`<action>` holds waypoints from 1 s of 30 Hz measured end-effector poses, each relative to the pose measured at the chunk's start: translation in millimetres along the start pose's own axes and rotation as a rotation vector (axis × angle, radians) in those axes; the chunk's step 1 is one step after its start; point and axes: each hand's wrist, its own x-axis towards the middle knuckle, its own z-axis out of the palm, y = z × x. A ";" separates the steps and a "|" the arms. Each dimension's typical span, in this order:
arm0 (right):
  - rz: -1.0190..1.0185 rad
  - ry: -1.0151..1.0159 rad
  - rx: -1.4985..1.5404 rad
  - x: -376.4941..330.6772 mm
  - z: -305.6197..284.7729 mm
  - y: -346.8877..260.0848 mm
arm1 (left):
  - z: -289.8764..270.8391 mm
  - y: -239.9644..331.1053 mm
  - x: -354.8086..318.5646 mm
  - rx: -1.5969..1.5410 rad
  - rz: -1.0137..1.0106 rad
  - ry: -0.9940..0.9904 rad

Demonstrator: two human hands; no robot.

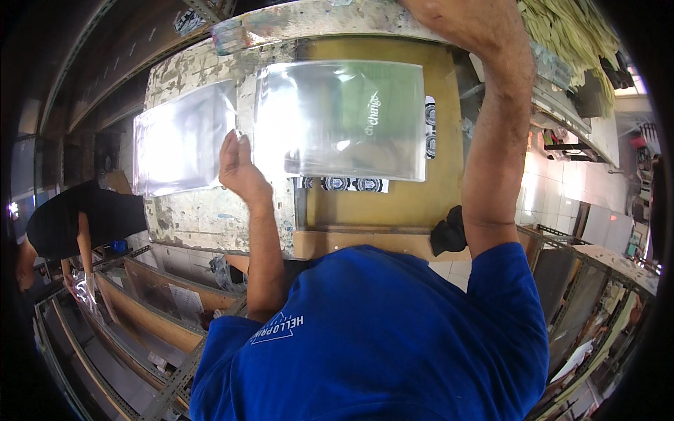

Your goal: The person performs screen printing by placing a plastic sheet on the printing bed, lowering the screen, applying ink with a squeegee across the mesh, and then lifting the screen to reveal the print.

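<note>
My left hand (pixel 244 172) is closed, thumb and fingertips pinched together at the right edge of a stack of clear plastic sheets (pixel 184 137). Whatever lies between the fingertips is too small to make out. To its right, another clear plastic sheet (pixel 309 119) rests on a yellow-brown panel (pixel 442 203) in a wooden frame. White lettering and a green area show at that sheet's right side. My right hand (pixel 456 15) reaches over the far edge of the worktable; its fingers are cut off by the top of the picture.
Black-and-white printed strips (pixel 354 184) peek out beneath the sheet. A black cloth (pixel 449 231) sits at the panel's near right corner. Pale yellow strips (pixel 572 42) hang at the far right. At left, a person in dark clothing (pixel 60 217) bends over wooden racks (pixel 151 309), handling clear plastic.
</note>
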 end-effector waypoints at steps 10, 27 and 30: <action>0.117 -0.042 0.009 -2.5 -0.9 -15.9 | -139.5 -18.8 67.0 0.089 -0.157 0.320; 0.039 -0.032 -0.042 -5.8 -1.5 -3.8 | -307.9 -79.4 151.0 1.098 0.036 0.837; -0.071 0.098 -0.138 -5.0 5.7 5.3 | -251.6 -72.8 134.3 1.184 0.266 0.606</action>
